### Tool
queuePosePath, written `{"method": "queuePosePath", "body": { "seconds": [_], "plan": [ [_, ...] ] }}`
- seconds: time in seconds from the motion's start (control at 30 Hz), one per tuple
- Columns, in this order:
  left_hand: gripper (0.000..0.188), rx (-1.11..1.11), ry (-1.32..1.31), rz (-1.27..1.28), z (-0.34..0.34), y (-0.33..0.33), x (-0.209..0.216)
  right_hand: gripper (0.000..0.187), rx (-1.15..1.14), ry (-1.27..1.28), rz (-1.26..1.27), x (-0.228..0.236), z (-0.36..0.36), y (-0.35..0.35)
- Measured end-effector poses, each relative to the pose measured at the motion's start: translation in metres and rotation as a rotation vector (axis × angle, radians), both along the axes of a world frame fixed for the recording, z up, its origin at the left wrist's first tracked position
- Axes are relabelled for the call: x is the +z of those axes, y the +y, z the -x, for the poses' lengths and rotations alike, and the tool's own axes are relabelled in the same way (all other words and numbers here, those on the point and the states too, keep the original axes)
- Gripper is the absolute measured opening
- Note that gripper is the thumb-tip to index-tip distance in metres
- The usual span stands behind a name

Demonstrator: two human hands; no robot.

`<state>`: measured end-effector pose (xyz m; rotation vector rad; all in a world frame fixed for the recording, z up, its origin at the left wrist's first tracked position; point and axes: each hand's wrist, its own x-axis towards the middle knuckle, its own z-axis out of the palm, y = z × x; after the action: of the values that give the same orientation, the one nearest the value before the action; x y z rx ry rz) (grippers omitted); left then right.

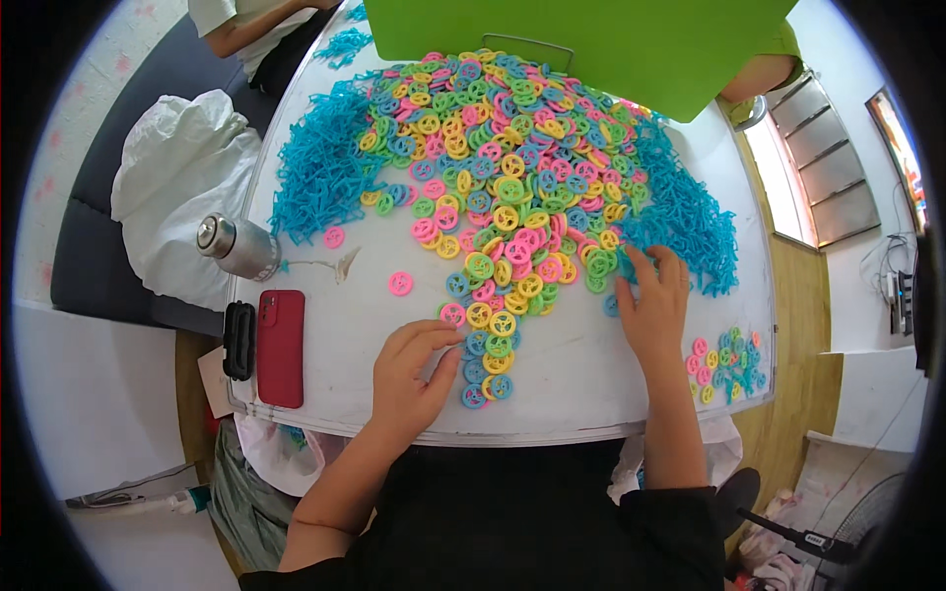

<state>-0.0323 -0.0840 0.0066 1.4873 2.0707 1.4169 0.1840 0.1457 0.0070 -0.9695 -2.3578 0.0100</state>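
A big heap of small plastic spoked wheels [507,192] in pink, yellow, green and blue covers the middle of the white table, narrowing toward me. My left hand [414,379] is beside the heap's near tip, thumb and fingers apart, fingertips close to a pink wheel [452,314]. Nothing shows in its grasp. My right hand [658,300] reaches to the near edge of the right-hand pile of blue plastic pieces [690,231]. Its thumb and forefinger are spread, fingertips at the blue pieces; a single blue wheel [612,305] lies by the thumb.
Another blue pile [325,163] lies at left. A steel flask [236,246], a red phone [281,347] and a black case [238,340] line the left edge. Some wheels and blue pieces [729,366] lie at the near right. A green bin [581,39] leans over the far side; other people are there.
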Motion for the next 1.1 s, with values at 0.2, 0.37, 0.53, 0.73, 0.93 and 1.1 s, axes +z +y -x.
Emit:
{"method": "queuePosePath", "body": {
  "seconds": [0.2,0.37,0.53,0.73,0.93,1.1],
  "plan": [
    [0.019,-0.025,0.009,-0.006,-0.004,0.008,0.008,0.032,-0.01,-0.008,0.064,-0.015,-0.01,0.022],
    [0.019,-0.008,0.003,0.002,0.001,0.004,-0.001,0.027,-0.014,0.079,0.138,-0.008,-0.014,0.022],
    [0.02,-0.036,-0.011,-0.005,-0.003,0.01,0.005,0.021,-0.058,-0.025,0.063,-0.015,-0.021,0.03],
    [0.019,-0.05,-0.011,-0.035,-0.003,0.012,0.013,0.017,-0.115,0.425,0.455,-0.021,-0.046,0.05],
    [0.019,-0.015,-0.028,-0.03,-0.003,0.006,0.011,0.016,-0.202,0.396,0.563,-0.003,-0.076,0.03],
    [0.032,-0.287,0.066,-0.054,-0.029,0.02,0.034,0.022,0.42,0.174,0.727,0.033,-0.044,-0.053]
  ]
}}
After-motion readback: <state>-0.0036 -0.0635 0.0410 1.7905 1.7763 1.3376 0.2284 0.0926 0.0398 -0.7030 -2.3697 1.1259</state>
